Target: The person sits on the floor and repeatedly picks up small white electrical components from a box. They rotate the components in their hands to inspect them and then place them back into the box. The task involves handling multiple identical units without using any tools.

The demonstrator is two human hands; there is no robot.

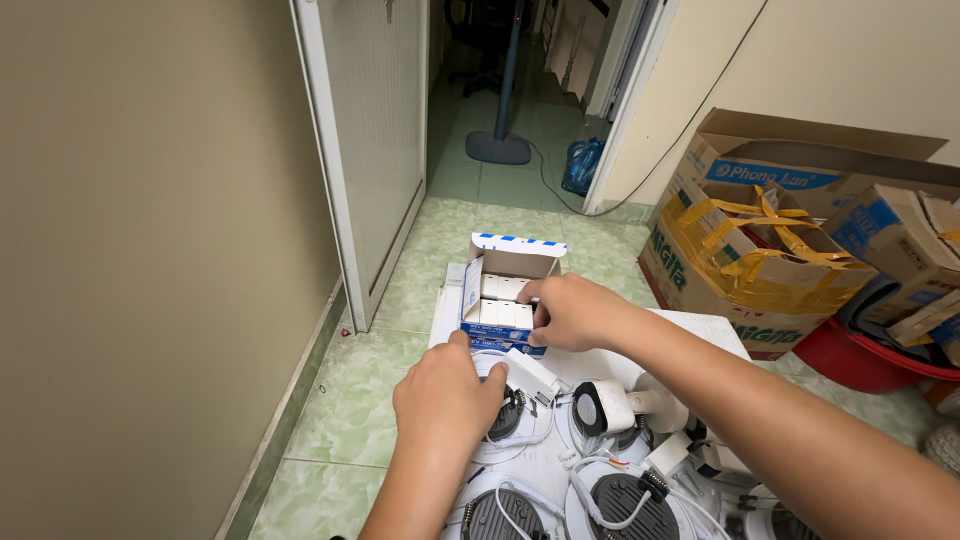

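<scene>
While both hands [445, 395] [572, 312] grip it, fingers curled, the blue-white carton [497, 305] gapes open.

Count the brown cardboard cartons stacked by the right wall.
3: a large open-flapped brown cardboard carton at the back, a yellow-taped carton in front, and a smaller carton further right. More may be hidden behind or beyond the frame edge.

There is a single view, from a camera worn on the person's head, tilted steeply down and forward over the green tiled floor [330, 420]. It sits close above the two forearms, which enter from the bottom edge. Its gaze runs ahead along the floor to an open doorway [510, 90], with a wall [150, 250] filling the left side
</scene>
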